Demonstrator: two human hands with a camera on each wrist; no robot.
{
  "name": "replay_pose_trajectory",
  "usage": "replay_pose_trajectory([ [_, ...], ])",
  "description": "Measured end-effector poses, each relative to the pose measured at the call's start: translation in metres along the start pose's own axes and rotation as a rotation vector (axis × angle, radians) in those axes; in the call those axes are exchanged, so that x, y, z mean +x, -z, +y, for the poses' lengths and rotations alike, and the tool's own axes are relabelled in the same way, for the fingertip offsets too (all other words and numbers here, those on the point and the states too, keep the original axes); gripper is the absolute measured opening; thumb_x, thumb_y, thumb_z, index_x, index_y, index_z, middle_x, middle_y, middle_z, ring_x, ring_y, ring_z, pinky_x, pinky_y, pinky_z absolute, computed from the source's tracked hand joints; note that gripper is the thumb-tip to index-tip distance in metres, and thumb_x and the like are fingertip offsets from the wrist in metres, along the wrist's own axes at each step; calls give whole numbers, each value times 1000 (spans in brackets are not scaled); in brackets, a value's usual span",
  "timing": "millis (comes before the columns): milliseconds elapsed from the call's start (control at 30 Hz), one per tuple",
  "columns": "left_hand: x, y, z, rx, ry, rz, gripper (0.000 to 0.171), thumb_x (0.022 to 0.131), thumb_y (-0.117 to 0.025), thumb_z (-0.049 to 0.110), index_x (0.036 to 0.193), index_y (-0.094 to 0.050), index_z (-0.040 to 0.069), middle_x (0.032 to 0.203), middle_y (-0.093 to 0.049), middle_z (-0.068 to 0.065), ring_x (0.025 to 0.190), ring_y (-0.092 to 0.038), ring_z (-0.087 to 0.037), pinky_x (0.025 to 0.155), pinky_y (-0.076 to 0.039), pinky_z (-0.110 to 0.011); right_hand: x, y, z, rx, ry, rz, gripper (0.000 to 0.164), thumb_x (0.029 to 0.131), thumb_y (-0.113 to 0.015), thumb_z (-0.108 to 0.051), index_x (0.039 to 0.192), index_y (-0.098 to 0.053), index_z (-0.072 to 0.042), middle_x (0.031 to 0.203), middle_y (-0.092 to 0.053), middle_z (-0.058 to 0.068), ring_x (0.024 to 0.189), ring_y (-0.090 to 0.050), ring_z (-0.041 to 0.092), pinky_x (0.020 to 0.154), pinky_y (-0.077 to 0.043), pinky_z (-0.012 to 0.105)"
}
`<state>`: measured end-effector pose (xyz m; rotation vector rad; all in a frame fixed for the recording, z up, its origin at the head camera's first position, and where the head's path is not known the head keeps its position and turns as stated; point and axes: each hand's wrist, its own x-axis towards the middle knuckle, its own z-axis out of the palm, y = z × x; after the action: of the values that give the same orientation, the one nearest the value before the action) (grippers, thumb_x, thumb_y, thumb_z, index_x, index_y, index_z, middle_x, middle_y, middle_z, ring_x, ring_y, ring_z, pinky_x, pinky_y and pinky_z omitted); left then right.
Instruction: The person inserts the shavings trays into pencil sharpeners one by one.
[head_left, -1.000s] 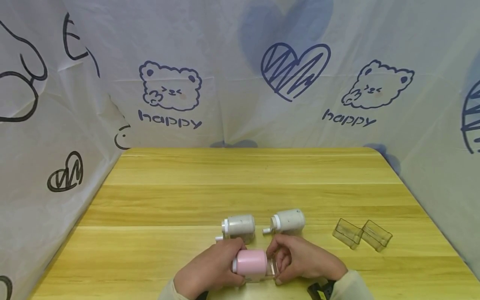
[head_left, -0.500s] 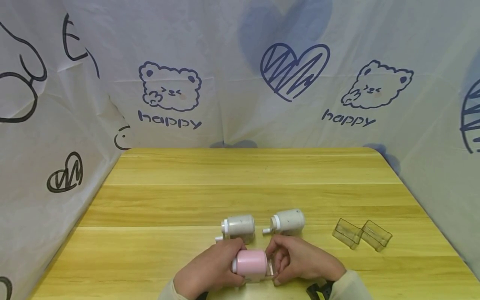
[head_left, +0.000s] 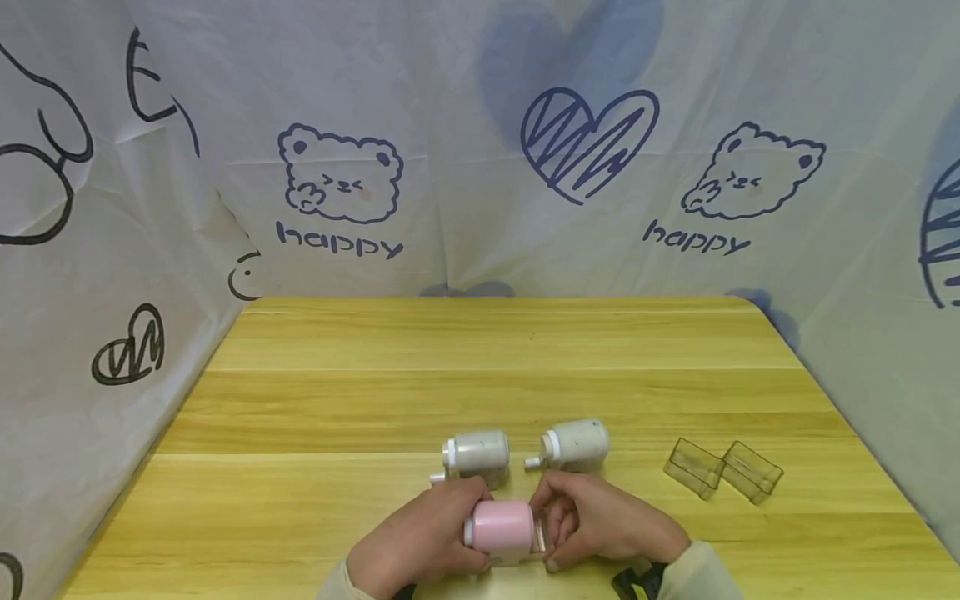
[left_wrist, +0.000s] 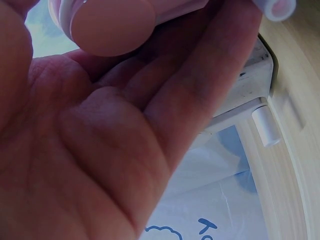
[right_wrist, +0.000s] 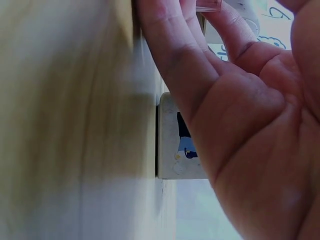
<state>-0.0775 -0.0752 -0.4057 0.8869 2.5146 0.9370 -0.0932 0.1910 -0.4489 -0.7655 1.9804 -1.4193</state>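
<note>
My left hand (head_left: 420, 529) grips a pink hand-crank pencil sharpener (head_left: 501, 529) from its left side, at the near edge of the table. At the sharpener's right end, a clear shavings drawer (head_left: 539, 540) sticks out a little. My right hand (head_left: 603, 523) pinches that drawer between thumb and fingers. The left wrist view shows the sharpener's round pink end (left_wrist: 112, 27) and a pale crank knob (left_wrist: 280, 7) past my fingers. In the right wrist view, the drawer's clear edge (right_wrist: 209, 6) shows at my fingertips.
Two whitish crank sharpeners, a left one (head_left: 482, 450) and a right one (head_left: 581, 440), lie just beyond my hands. Farther right, two clear smoky drawers, one (head_left: 696, 467) beside the other (head_left: 753, 472), rest on the wooden table (head_left: 480, 358). A printed cloth (head_left: 465, 167) hangs behind.
My right hand has shifted slightly left, and less of the clear drawer shows outside the pink sharpener. The left hand keeps its hold in the same spot.
</note>
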Motion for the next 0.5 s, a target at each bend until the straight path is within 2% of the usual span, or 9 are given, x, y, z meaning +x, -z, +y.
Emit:
replay_pose_trajectory([
  [500,0,0,0,10,7,7,39,67,-80,20,96,-55,18,80,-50,13,68,-49,-4,63,-43,-24,2,-3,-3,-35,-6,19,51,69,-82,-15,111,-53,-11,85,-65,9,74,-64,20,66,-53,35],
])
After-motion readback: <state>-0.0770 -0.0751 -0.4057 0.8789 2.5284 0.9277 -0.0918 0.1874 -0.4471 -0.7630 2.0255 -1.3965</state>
